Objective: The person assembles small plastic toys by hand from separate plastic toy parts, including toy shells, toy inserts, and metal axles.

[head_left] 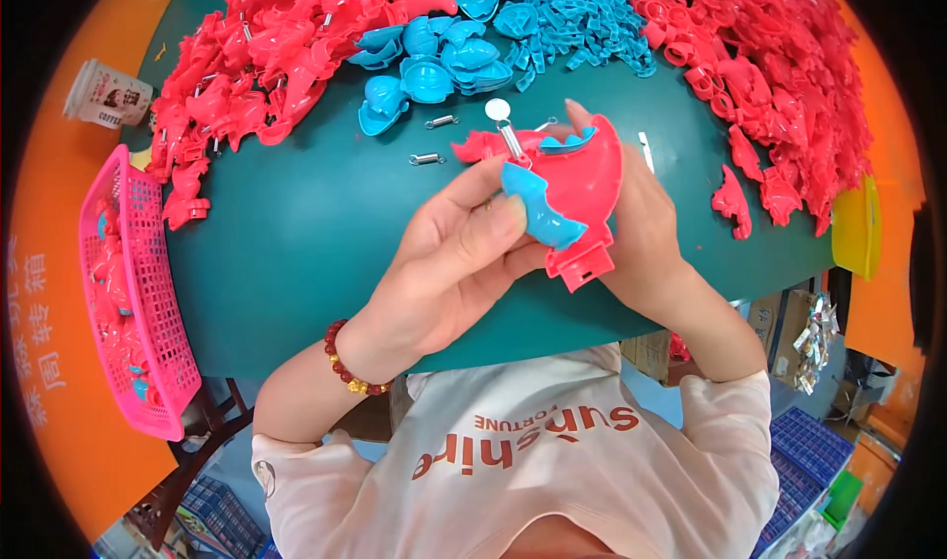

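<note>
Above the green table, my left hand (pixel 429 263) pinches a glossy blue jagged-edged plastic piece (pixel 541 212) between thumb and fingers, against a hollow red plastic shell (pixel 590 189). My right hand (pixel 643 233) is closed round the far right side of that shell, its fingers mostly hidden behind it. A second blue toothed edge (pixel 567 143) shows inside the shell's upper part. One small metal spring (pixel 510 142) stands at the shell's top left. Just beyond it appears a white disc (pixel 497 110); whether they are joined I cannot tell.
Loose springs (pixel 427 158) lie left of my hands. Across the back are a red parts heap (pixel 286 46), blue shells (pixel 427 77), small blue pieces (pixel 582 21) and another red heap (pixel 779 85). A pink basket (pixel 163 312) with parts stands left, near a paper cup (pixel 110 97).
</note>
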The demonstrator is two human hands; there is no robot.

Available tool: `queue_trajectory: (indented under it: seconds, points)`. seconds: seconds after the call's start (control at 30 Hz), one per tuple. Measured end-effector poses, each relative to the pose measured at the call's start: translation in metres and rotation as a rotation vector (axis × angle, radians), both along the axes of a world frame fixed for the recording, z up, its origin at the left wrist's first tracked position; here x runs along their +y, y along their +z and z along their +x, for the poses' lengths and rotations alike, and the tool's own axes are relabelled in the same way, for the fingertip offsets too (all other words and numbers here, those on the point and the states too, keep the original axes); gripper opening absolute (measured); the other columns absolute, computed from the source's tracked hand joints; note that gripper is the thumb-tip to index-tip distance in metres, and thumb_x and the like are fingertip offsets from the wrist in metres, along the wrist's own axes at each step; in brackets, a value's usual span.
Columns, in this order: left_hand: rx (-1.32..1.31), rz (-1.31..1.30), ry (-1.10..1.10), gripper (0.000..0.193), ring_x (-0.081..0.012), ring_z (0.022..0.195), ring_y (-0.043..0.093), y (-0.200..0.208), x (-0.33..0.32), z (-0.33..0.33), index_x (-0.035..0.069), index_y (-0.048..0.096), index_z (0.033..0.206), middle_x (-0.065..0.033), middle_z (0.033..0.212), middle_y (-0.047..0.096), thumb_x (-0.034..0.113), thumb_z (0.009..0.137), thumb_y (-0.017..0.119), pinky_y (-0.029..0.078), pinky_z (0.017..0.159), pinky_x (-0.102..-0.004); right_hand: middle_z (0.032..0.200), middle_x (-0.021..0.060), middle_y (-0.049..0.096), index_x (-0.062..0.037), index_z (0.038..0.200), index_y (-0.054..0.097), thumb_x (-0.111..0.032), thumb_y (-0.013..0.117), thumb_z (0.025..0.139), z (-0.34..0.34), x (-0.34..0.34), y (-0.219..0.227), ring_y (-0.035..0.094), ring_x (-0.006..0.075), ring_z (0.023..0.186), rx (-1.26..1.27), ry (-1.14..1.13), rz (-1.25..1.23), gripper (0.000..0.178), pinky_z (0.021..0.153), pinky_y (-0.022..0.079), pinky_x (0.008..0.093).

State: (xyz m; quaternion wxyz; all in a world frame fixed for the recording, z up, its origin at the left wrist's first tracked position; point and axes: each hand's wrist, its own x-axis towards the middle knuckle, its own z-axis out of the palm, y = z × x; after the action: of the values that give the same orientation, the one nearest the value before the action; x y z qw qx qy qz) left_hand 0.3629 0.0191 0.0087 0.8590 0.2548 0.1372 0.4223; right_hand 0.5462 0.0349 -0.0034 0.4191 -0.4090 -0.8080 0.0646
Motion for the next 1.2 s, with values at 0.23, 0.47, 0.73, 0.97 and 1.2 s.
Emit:
queue_trajectory:
  seconds: [0.23,0.47,0.73,0.97,1.2]
  points:
    - [-0.392,-0.169,0.317,0.057,-0.029,0.114,0.046,0.019,0.034,-0.039,0.003,0.023,0.14,-0.0152,0.145,0.025,0.021,0.093,0.051,0.043,0.083,-0.0338,0.112,0.009,0.059,-0.0059,0.105,0.061,0.001,0.069,0.071,0.016,0.016,-0.009,0.057,0.0279,0.098,-0.108,-0.027,-0.096,0.035,0.082,0.047,0.0352]
    - [-0.317,-0.179,0.274,0.051,-0.0284,0.115,0.044,0.014,0.032,-0.036,0.005,0.027,0.139,-0.0138,0.146,0.024,0.021,0.095,0.047,0.043,0.083,-0.0341,0.117,0.0082,0.057,-0.0079,0.103,0.062,0.003,0.066,0.072,0.011,0.023,0.002,0.052,0.0315,0.107,-0.305,0.135,-0.119,0.032,0.089,0.043,0.0395]
    - [-0.023,0.049,0.123,0.053,-0.0307,0.105,0.054,0.015,0.018,-0.033,0.0,0.034,0.133,-0.0168,0.128,0.046,0.025,0.091,0.053,0.047,0.084,-0.0387,0.106,0.0055,0.059,0.002,0.11,0.057,-0.002,0.059,0.084,0.034,0.038,0.046,0.055,0.0099,0.096,0.096,0.379,-0.662,0.026,0.084,0.043,0.0248]
    - [0.19,0.166,-0.14,0.054,-0.0175,0.095,0.06,0.008,0.017,-0.025,-0.002,0.04,0.13,-0.0123,0.111,0.058,0.026,0.088,0.059,0.05,0.078,-0.0302,0.088,0.0008,0.054,-0.0017,0.118,0.055,-0.005,0.062,0.083,0.019,0.045,0.055,0.053,0.0057,0.081,0.34,0.371,-0.886,0.035,0.072,0.043,0.0192]
    - [0.207,0.045,0.184,0.049,-0.0161,0.102,0.057,0.008,0.01,-0.008,0.0,0.039,0.13,-0.0093,0.115,0.056,0.025,0.091,0.055,0.046,0.087,-0.0321,0.121,0.0106,0.055,-0.0028,0.125,0.05,-0.003,0.07,0.075,0.004,0.029,0.027,0.056,0.019,0.108,0.183,0.128,-0.363,0.054,0.093,0.045,0.0323]
